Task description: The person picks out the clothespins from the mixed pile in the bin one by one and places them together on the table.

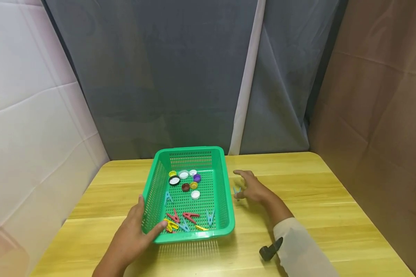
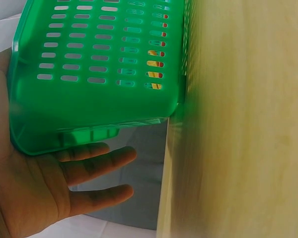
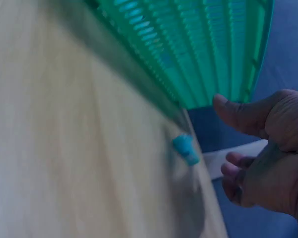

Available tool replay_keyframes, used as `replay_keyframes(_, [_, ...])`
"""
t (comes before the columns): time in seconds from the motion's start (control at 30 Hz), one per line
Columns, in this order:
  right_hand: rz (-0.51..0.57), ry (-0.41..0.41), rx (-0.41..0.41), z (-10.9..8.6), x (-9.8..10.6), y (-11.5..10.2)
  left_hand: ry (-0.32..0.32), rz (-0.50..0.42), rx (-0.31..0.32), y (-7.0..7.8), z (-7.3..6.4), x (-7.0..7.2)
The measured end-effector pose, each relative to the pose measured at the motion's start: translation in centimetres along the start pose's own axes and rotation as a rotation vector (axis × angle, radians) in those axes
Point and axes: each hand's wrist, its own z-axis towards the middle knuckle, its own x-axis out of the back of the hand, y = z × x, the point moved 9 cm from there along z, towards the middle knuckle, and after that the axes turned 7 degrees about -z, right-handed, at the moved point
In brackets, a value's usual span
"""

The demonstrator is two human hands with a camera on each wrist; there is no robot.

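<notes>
A: Hand status?
B: Right hand (image 1: 254, 188), released, hovers near the blue clip (image 3: 185, 148) on the table (image 1: 298, 200), beside the green basket (image 1: 194, 236). Left hand (image 1: 133, 231), fingers extended, rests against the rim.
A: Step?
B: Apparently pick-up; next calls for a pinch.

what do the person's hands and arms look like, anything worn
Both hands are bare, with no gloves or rings visible. Beyond the right hand, a plain pale beige sleeve covers part of the forearm, with a small black fitting, perhaps a strap or mount, sticking out beside it. No sleeve shows beyond the left hand.
</notes>
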Motion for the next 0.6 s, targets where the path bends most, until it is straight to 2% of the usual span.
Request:
replay_keyframes(0.27, [-0.043,0.177,-0.079,-0.1,1.6,-2.6,-0.017,-0.003,0.017,-0.1,0.1,-0.1])
replay_keyframes(0.37, [-0.034,0.216,-0.044,-0.3,2.1,-4.2,-0.024,-0.001,0.022,-0.3,0.3,-0.3])
replay_keyframes(0.6, [-0.073,0.314,0.108,-1.3,3.0,-8.1,-0.012,-0.006,0.004,-0.1,0.1,-0.1])
